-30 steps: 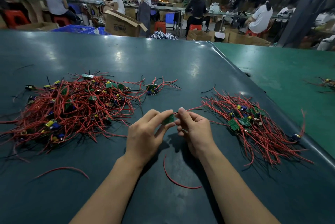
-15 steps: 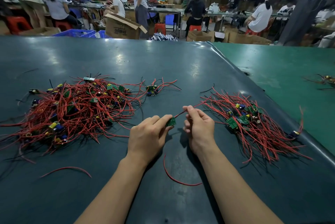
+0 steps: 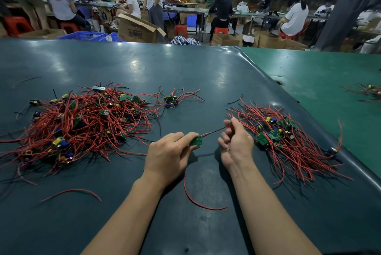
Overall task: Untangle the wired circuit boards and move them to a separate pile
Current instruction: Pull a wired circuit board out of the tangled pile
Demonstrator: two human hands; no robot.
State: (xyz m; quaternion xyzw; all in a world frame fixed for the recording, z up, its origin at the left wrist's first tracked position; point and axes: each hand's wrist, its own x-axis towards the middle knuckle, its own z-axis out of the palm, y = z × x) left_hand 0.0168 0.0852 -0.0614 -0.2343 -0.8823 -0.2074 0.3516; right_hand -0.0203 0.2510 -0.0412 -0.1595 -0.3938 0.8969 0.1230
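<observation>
Pinched between the thumb and fingertips of your left hand (image 3: 169,151) is one small green circuit board (image 3: 196,141), held just above the dark table mat (image 3: 185,69), near the middle of the scene. Your right hand (image 3: 236,143) sits just to the right of it, fingers curled, pinching the board's red wire (image 3: 212,132) up near the fingertips, so the wire runs as a fairly straight line between your two hands. To the left lies the big tangled pile (image 3: 82,126) of boards and red leads, well apart from your hands; to the right lies the sorted pile (image 3: 288,141), its leads fanned out more evenly and its near edge just beside your right hand. One wired board (image 3: 170,101) sits alone beyond your left hand, and two loose red wire offcuts (image 3: 198,201) lie on the mat closer to you. To do this step well, keep your left pinch on the board's edges rather than its components, and let the right fingers slide along the lead instead of tugging, since a hard pull could strain the solder joint. Check that every lead of this board hangs free before you carry it right. Lay it on the sorted pile with its wires pointing the same way as the others, so that pile does not knot up in turn.
</observation>
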